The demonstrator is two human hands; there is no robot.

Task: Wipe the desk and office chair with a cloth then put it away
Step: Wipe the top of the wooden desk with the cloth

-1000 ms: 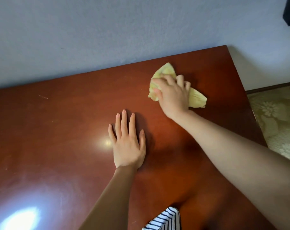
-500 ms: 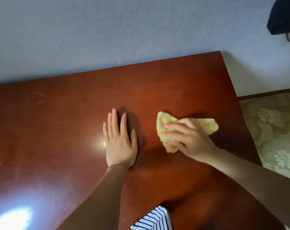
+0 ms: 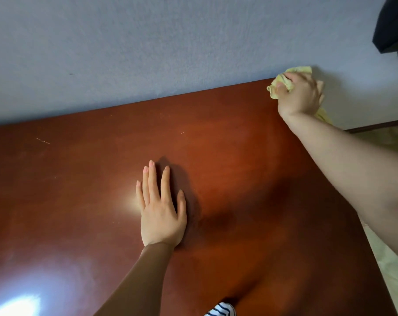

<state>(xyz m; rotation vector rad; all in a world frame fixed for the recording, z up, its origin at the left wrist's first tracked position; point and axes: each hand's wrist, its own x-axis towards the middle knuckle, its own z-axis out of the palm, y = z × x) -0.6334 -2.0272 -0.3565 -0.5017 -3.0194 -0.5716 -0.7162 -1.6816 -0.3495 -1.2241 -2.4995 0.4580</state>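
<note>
Fingers of the right hand (image 3: 299,94) were curled round the yellow cloth (image 3: 282,84), arm stretched out to the far right corner of the wooden desk (image 3: 79,190), where the cloth sat bunched against the wall (image 3: 147,53). The left hand (image 3: 161,210) lay flat on the desk near its middle, 5 fingers straight, holding nothing. Half a second before, the cloth was just beside that left hand; since then it had travelled to the corner. Crumpled, it showed no clear long axis.

Desk (image 3: 79,201) top bare left of left hand (image 3: 160,209); wall (image 3: 147,53) blocks far edge.
</note>
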